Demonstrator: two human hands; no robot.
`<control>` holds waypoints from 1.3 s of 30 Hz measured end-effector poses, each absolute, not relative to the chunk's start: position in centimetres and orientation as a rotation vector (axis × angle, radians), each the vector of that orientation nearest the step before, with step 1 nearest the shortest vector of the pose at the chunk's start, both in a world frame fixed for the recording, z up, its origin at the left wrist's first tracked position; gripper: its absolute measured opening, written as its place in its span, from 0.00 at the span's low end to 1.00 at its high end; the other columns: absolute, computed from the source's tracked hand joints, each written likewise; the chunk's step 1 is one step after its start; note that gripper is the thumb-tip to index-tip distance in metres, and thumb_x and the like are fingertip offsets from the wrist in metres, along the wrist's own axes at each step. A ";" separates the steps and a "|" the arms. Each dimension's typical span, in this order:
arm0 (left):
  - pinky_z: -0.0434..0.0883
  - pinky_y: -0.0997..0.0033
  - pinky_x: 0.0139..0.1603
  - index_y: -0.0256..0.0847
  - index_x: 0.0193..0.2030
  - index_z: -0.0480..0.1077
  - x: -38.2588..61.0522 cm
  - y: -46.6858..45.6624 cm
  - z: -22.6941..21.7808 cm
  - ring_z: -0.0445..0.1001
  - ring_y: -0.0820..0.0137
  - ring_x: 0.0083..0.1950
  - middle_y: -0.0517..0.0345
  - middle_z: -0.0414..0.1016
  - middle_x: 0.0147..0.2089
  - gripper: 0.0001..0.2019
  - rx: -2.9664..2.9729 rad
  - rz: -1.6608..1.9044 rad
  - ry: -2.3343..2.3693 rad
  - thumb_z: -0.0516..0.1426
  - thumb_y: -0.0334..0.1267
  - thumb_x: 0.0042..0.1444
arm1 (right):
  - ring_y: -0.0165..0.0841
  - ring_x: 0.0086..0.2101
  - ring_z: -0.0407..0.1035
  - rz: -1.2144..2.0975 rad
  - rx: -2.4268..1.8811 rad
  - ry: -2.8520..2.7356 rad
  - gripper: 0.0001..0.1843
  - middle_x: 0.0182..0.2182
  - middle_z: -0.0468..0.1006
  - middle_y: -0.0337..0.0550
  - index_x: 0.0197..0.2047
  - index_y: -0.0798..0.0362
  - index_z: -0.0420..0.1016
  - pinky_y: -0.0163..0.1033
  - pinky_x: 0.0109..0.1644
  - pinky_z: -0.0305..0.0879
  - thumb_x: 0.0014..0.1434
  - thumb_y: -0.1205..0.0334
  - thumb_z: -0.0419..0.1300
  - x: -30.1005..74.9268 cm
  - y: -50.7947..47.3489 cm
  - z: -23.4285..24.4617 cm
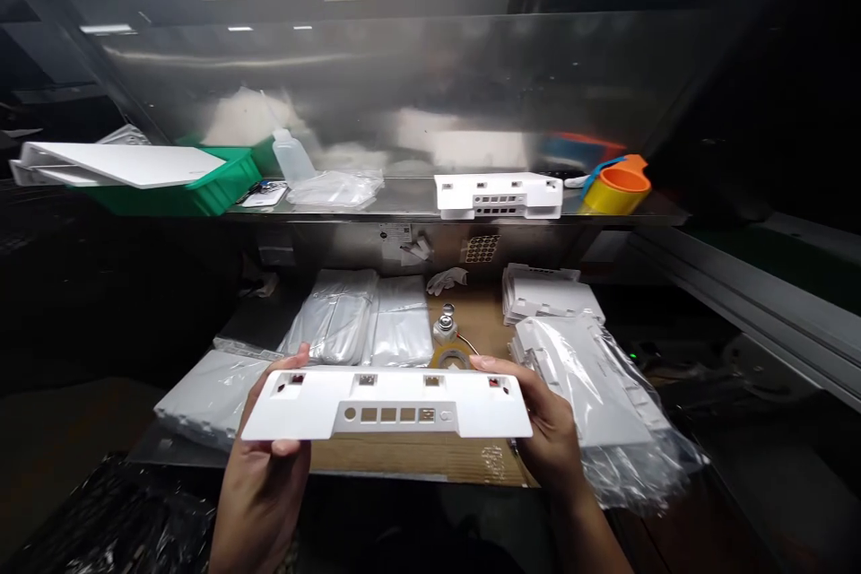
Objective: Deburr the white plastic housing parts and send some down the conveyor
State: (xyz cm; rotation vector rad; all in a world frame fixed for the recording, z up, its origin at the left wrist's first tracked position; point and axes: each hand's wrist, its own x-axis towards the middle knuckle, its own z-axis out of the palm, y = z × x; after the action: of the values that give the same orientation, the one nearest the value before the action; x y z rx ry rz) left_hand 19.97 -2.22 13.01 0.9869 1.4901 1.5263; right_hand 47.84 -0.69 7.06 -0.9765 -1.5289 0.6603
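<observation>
I hold a long white plastic panel [387,402] with several square cut-outs flat in front of me, above the workbench. My left hand [269,466] grips its left end, thumb on the front edge and fingers underneath. My right hand [548,430] grips its right end, fingers curled over the far edge. Below the panel lies a brown cardboard sheet [417,457].
Bagged white parts [605,395] lie at right and more bags [363,318] at centre-left. A roll of tape [452,357] and a small bottle [445,323] sit behind the panel. The steel shelf [404,197] carries a similar white panel [498,195], a green bin [202,184] and an orange tape roll [622,186].
</observation>
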 end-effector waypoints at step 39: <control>0.72 0.54 0.64 0.43 0.61 0.73 18.8 -0.9 9.5 0.65 0.49 0.71 0.44 0.75 0.64 0.36 0.301 1.516 0.837 0.61 0.67 0.53 | 0.42 0.61 0.70 0.634 -0.909 -1.678 0.17 0.62 0.76 0.47 0.59 0.44 0.75 0.47 0.64 0.70 0.68 0.64 0.59 49.5 0.2 4.0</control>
State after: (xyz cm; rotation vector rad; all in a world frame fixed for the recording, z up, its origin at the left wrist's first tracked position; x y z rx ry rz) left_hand 18.76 -0.94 9.53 0.3006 0.8368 1.5157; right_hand 49.53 0.21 3.97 -0.9085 -1.6780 0.6344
